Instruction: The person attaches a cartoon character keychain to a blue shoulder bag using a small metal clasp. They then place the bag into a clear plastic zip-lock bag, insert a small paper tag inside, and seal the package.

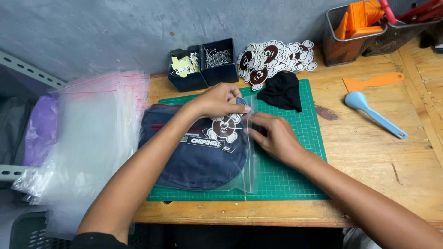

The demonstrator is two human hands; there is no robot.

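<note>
Where wood shows — green cutting mat [286, 180], grey wall [92, 32].

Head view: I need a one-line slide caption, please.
Both hands, left hand and right hand, press a clear zip bag around a navy garment.

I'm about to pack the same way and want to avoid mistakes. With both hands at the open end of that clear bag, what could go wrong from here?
The sticker lies loose on the navy garment near the bag's mouth, so it may crease or slip as the left hand and right hand press the clear bag. The bulky garment could also keep the edge from lying flat.
</note>
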